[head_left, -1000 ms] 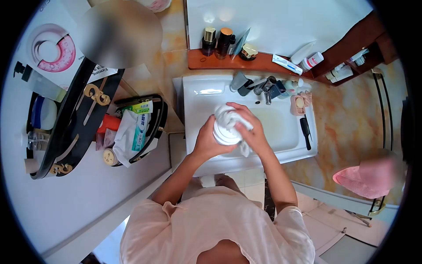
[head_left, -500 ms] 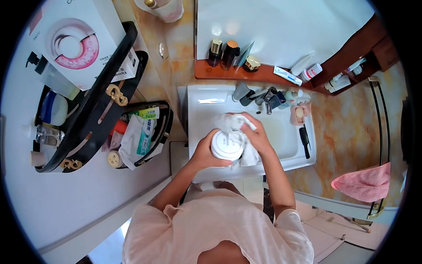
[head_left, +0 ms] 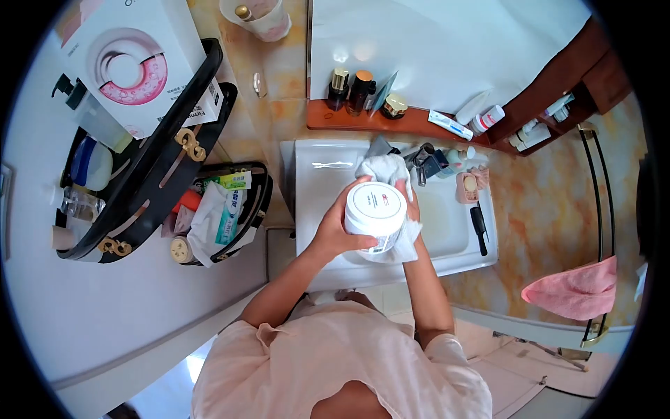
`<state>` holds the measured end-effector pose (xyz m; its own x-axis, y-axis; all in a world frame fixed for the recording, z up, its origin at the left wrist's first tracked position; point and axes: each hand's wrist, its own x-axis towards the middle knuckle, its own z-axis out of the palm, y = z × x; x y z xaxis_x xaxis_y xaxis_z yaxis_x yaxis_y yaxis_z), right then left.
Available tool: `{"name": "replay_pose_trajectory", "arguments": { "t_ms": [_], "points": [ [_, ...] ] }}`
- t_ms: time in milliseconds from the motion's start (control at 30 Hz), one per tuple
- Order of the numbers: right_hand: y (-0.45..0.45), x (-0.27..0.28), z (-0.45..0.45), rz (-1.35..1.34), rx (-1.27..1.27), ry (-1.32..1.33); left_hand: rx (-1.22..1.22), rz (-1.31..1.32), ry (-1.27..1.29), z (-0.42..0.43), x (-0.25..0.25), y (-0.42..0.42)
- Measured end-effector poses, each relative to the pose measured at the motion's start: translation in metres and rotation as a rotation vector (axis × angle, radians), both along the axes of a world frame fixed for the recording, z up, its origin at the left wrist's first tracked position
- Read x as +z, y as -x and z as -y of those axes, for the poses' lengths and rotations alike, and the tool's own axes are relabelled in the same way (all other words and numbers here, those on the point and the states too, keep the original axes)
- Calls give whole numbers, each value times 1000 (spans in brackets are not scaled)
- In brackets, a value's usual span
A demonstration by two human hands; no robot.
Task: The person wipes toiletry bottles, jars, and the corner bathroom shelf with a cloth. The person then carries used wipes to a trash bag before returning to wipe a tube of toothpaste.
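Observation:
A white round jar (head_left: 376,207) with small print on its lid is held over the washbasin (head_left: 450,262). My left hand (head_left: 336,229) is wrapped round the jar's left side, thumb across its front. On the other side, my right hand (head_left: 411,202) grips a white cloth (head_left: 385,167) and presses it against the jar. Part of the cloth hangs below the right hand, and several of that hand's fingers are hidden by it. Behind the cloth is the faucet (head_left: 421,166).
Bottles and jars line a brown shelf (head_left: 335,121) under the mirror. A pink soap box (head_left: 467,187) and a black-handled item (head_left: 479,230) rest on the basin's right edge. To the left, black corner racks (head_left: 157,181) hold toiletries. A pink towel (head_left: 576,288) hangs at right.
The jar has turned and risen slightly to the right, so its lid print shows more plainly. My right hand and the cloth have shifted round to the jar's far right side.

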<state>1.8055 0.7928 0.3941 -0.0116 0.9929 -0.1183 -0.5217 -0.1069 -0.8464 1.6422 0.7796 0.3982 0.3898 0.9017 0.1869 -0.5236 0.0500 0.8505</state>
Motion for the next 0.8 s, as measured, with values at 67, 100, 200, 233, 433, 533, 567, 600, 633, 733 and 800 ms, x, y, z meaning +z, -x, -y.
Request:
{"name": "replay_pose_trajectory", "arguments": {
  "t_ms": [67, 100, 200, 233, 433, 533, 567, 600, 633, 733, 800],
  "points": [
    [4, 3, 12, 93, -122, -163, -7, 117, 129, 4, 2, -4],
    [11, 10, 20, 137, -185, -239, 50, 147, 78, 3, -3, -6],
    [25, 34, 33, 695, -343, -547, 169, 76, 169, 5, 1, -13],
    [26, 37, 34, 742, -385, -569, 168, -19, 132, 6, 4, -14],
    [-9, 5, 24, -39, -288, -111, -140, 206, 195, 12, 4, -12],
    [-9, 2, 30, -5, -285, -120, -221, 216, 287, 10, -4, -13],
    [-5, 2, 30, 140, -315, -256, -201, 250, 345, 11, -5, -17],
    [-1, 3, 32, 286, -344, -394, -183, 288, 403, 11, -5, -21],
    [2, 5, 38, 417, -383, -441, -118, 271, 386, 11, -5, -24],
    [17, 55, 45, 1240, -347, -1021, 140, 50, 191, 10, 0, -25],
    [27, 74, 50, 1486, -227, -1059, 379, -328, -148, 3, 8, -22]
  ]
}}
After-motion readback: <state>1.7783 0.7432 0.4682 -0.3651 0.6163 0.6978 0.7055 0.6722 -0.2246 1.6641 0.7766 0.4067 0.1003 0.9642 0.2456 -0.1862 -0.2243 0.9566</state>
